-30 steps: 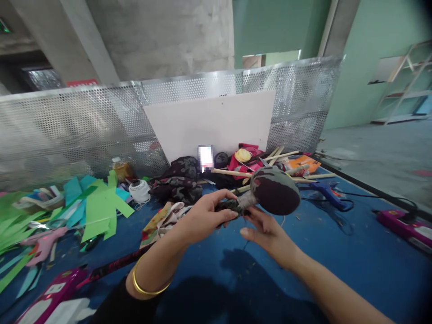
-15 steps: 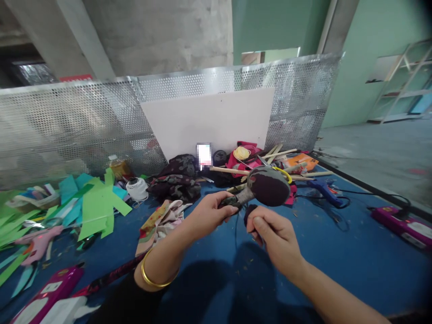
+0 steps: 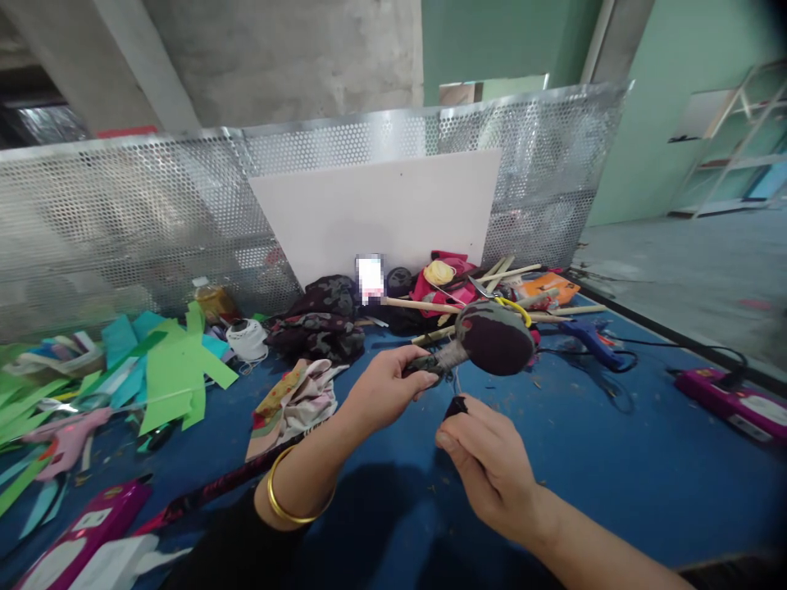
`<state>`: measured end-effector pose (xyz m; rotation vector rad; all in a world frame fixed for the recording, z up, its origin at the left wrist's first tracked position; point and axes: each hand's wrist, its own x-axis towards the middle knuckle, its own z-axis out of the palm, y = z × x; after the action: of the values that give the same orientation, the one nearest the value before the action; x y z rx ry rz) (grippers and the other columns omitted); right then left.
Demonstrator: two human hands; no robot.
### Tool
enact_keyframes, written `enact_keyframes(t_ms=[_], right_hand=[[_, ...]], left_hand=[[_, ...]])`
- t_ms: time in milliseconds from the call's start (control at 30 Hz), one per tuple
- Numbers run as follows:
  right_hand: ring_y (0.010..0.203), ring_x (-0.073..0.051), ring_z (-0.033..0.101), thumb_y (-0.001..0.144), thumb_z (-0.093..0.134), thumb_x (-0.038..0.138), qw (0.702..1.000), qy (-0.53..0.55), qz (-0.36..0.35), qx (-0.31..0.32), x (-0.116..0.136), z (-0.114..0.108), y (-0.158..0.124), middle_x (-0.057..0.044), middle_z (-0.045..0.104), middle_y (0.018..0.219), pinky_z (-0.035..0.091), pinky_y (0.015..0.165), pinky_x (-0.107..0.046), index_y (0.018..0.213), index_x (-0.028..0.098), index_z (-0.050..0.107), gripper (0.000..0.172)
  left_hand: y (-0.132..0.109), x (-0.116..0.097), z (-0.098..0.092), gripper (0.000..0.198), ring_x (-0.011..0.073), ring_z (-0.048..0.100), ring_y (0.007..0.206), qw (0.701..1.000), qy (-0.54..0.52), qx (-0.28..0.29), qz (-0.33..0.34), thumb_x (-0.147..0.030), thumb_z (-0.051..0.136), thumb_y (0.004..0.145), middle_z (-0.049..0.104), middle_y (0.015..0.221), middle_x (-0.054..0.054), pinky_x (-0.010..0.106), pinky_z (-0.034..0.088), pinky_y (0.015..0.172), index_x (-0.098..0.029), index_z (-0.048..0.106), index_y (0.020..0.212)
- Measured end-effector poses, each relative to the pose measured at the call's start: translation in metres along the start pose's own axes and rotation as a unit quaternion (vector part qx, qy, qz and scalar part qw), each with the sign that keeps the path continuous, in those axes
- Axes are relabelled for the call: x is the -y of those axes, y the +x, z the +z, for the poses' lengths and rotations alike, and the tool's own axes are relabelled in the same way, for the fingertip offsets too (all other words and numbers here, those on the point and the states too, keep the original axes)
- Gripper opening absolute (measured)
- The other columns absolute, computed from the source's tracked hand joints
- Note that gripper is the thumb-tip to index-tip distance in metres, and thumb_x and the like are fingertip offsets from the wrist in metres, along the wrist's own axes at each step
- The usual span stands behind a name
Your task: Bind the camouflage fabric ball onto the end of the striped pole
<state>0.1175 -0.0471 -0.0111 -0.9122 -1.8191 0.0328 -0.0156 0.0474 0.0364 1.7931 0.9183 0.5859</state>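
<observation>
My left hand (image 3: 388, 387) is closed around the cloth-wrapped handle of a padded mallet-like piece. Its round, dark camouflage-cloth head (image 3: 497, 338) points right, and grey thread or tape (image 3: 452, 354) binds the neck. Below the head, my right hand (image 3: 492, 455) is closed on a small dark cloth piece (image 3: 456, 406), part of which sticks out above the fingers. A thin strand hangs between the neck and that cloth; whether it joins them I cannot tell. Just left of my left hand lies patterned fabric (image 3: 295, 401).
Yellow-handled scissors (image 3: 513, 311), sticks and a blue glue gun (image 3: 593, 342) lie at the back right. At left are green paper strips (image 3: 172, 377), a white thread spool (image 3: 247, 340) and a pink glue gun (image 3: 67, 438). Purple power strips (image 3: 731, 401) flank the table.
My right hand has moved down a little, away from the mallet-like piece, with the dark cloth in it. My left hand keeps its hold, and the padded head has shifted slightly right.
</observation>
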Motion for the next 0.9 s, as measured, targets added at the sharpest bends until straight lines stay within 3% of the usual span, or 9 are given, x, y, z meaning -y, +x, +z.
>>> enact_keyframes(t_ms=[167,367,500,633,767,900], right_hand=[[0.061,-0.015,0.044,0.088,0.039,0.013,1.0,0.019,0.01,0.022,-0.002,-0.005,0.001,-0.002,0.05,0.063,0.034,0.056,-0.028,0.075,0.019,0.051,0.019],[0.063,-0.011,0.053,0.094,0.038,0.02,0.99,0.063,0.117,0.043,-0.002,-0.041,0.035,0.0,0.059,0.07,0.04,0.061,-0.022,0.078,0.019,0.056,0.024],[0.058,-0.011,0.048,0.093,0.041,0.023,0.986,-0.047,0.105,0.118,-0.006,-0.056,0.061,0.001,0.054,0.062,0.033,0.057,-0.021,0.07,0.018,0.054,0.027],[0.059,-0.012,0.046,0.092,0.041,0.026,0.971,-0.187,0.086,0.121,-0.019,-0.06,0.078,0.001,0.052,0.06,0.029,0.057,-0.023,0.065,0.018,0.052,0.031],[0.057,-0.012,0.044,0.091,0.043,0.028,0.951,-0.271,0.085,0.124,-0.033,-0.056,0.086,0.0,0.053,0.059,0.025,0.055,-0.024,0.064,0.017,0.055,0.031],[0.058,-0.013,0.049,0.089,0.046,0.027,0.93,-0.296,0.15,0.155,-0.042,-0.049,0.089,-0.001,0.059,0.061,0.025,0.055,-0.025,0.066,0.018,0.06,0.028]], left_hand=[[0.0,0.002,-0.002,0.02,0.012,0.047,0.055,0.99,0.141,0.002,0.008,-0.03,0.054,0.077,0.051,0.058,-0.004,0.021,0.035,0.052,-0.017,0.062,0.091],[-0.01,-0.011,-0.002,0.022,0.0181,0.06,0.08,0.936,0.35,-0.01,0.041,-0.029,0.05,0.082,0.068,0.088,-0.001,0.025,0.04,0.067,-0.026,0.065,0.097],[-0.015,-0.014,0.0,0.022,0.019,0.063,0.079,0.906,0.422,-0.002,0.043,-0.031,0.049,0.084,0.07,0.088,0.0,0.024,0.038,0.061,-0.028,0.063,0.101],[-0.017,-0.014,0.003,0.02,0.0185,0.063,0.074,0.875,0.478,0.011,0.073,-0.031,0.05,0.085,0.069,0.079,-0.002,0.023,0.033,0.055,-0.03,0.061,0.103],[-0.019,-0.015,0.007,0.017,0.0179,0.064,0.071,0.824,0.552,0.012,0.126,-0.028,0.047,0.087,0.068,0.08,-0.002,0.024,0.031,0.052,-0.028,0.057,0.101],[-0.019,-0.016,0.013,0.015,0.0193,0.062,0.062,0.749,0.637,0.014,0.179,-0.026,0.046,0.088,0.064,0.074,0.0,0.027,0.031,0.047,-0.023,0.054,0.1]])
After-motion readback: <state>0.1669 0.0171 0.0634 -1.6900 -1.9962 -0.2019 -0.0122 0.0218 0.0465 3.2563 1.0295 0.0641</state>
